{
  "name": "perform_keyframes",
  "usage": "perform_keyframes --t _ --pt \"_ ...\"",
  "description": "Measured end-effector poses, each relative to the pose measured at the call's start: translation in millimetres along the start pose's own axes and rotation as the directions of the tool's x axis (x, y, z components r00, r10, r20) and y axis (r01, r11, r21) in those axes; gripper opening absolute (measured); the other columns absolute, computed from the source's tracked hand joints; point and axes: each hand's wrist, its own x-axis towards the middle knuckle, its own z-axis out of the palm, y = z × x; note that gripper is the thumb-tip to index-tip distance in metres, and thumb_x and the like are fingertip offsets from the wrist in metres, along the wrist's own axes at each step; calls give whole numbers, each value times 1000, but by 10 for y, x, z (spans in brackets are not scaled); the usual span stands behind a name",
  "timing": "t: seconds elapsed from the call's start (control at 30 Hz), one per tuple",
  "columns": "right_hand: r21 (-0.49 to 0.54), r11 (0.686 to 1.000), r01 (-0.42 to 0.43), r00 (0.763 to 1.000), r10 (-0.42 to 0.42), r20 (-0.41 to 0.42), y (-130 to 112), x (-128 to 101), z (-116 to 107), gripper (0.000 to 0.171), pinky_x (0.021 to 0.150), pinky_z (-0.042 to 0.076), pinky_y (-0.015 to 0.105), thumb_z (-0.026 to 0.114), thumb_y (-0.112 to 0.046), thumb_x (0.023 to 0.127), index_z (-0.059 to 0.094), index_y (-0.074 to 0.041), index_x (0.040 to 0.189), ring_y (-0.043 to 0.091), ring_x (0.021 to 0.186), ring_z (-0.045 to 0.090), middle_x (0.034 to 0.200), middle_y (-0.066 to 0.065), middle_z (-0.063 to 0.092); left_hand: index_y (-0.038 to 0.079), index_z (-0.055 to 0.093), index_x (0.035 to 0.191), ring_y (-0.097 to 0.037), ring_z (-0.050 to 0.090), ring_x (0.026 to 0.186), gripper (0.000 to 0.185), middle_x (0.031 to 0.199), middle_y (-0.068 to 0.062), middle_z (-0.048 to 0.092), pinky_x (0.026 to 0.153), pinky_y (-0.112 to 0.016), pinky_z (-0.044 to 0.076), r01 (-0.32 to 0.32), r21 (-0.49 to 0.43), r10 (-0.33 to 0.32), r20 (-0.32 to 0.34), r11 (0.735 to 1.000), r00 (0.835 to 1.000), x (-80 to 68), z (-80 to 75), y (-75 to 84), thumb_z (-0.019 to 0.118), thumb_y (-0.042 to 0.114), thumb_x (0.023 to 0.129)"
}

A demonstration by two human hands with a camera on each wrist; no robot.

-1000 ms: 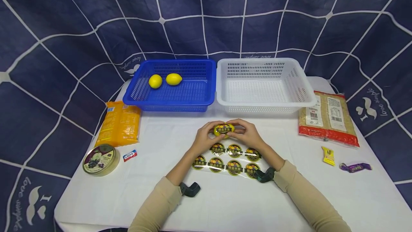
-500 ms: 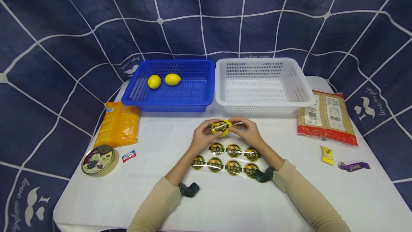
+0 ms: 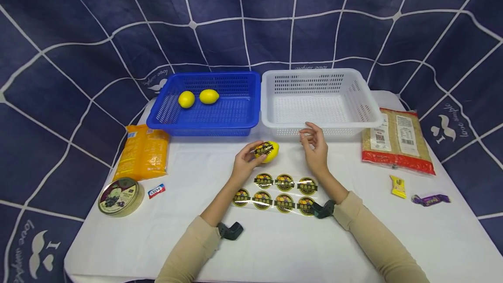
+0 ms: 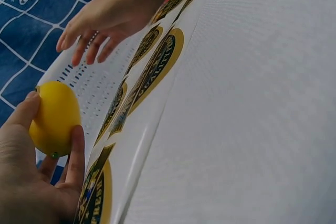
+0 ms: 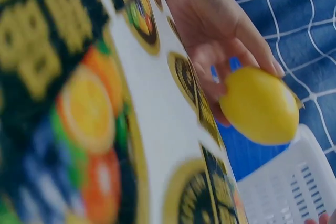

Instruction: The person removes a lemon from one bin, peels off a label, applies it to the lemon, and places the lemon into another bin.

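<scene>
Pinching the lemon (image 3: 272, 153) between thumb and fingers, the left hand (image 3: 244, 160) points toward 1 o'clock in the head view, its forearm (image 3: 218, 204) slanting up from 7 o'clock. The lemon, bearing a black-and-gold sticker (image 3: 263, 148), is over the desk (image 3: 275, 248), at 12 o'clock from the sticker sheet (image 3: 284, 203). At 3 o'clock from the lemon, the right hand (image 3: 316, 150) points to 11, fingers loosely bent and slightly spread, near the white basket (image 3: 338, 125).
</scene>
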Motion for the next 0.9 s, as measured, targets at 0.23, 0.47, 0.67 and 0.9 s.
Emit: perform_keyframes --t 0.23,0.47,0.67,0.9 --pt "20 998 -66 983 69 -171 100 85 -152 31 63 49 23 50 0 93 47 8 123 23 71 57 86 29 59 -2 52 125 -23 59 93 45 126 -11 53 75 -41 56 -1 -24 1 14 1000 1000 21 -30 -102 67 -1 82" --pt "113 992 -51 919 91 -384 177 175 -267 18 59 48 24 52 1 92 52 10 107 20 61 56 65 15 58 -5 53 123 -22 59 95 45 124 -12 54 75 -37 56 -68 35 67 15 997 998 8 -9 -39 68 -2 80" --pt "340 940 -10 832 197 -519 199 250 -361 9 51 45 19 59 9 84 57 6 92 13 52 51 64 7 53 -9 54 118 -20 54 101 45 120 -21 52 72 -36 56 -278 200 282 5 940 959 -11 78 239 70 -7 76" --pt "353 936 3 844 186 -503 229 281 -393 7 51 44 19 59 11 82 56 8 88 13 52 49 65 6 55 -10 58 111 -25 52 110 42 118 -22 54 72 -39 56 -490 307 496 62 816 866 231 243 682 73 -11 71"
